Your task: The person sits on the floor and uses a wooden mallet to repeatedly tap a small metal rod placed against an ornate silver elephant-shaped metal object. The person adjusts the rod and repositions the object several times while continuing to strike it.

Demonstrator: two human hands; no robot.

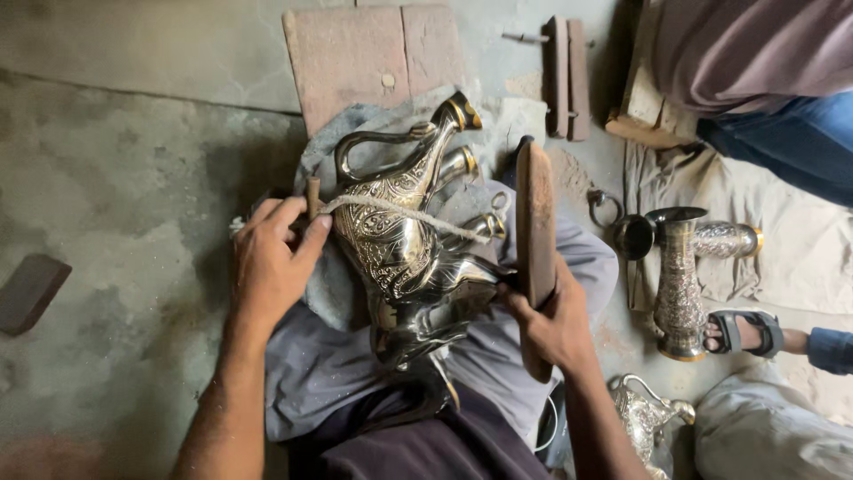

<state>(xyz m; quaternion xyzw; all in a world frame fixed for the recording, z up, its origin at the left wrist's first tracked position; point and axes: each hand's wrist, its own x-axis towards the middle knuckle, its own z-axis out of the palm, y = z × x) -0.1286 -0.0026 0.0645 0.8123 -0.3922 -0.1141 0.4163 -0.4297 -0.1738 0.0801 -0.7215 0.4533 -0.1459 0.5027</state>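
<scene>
1. Across the person's lap, on grey cloth point(329, 284), lay the engraved brass elephant figure point(400, 249), shiny and dark-patterned, its long axis running from the knees up and away, with the gold-tipped legs point(462, 164) pointing toward the upper right.
2. A pale twisted cord point(400, 213) crossed the figure's body slantwise, from the left hand to the legs on the right.
3. The left hand point(271, 258) sat just left of the figure, closed on the cord's end and a short brown wooden peg point(313, 197); it touched the figure's flank and was the nearer hand to the body.
4. The right hand point(555, 324) sat to the lower right, wrapped around the lower end of a flat brown wooden paddle point(536, 222), which stood nearly parallel to the figure, just beside its legs.
5. Farther right on a beige sheet point(800, 249) stood an engraved brass vase point(680, 284), smooth at the rim and textured below; beside it was another person's sandalled foot point(742, 333).
6. A reddish stone slab point(373, 58) lay on the concrete floor point(133, 178) beyond.
</scene>
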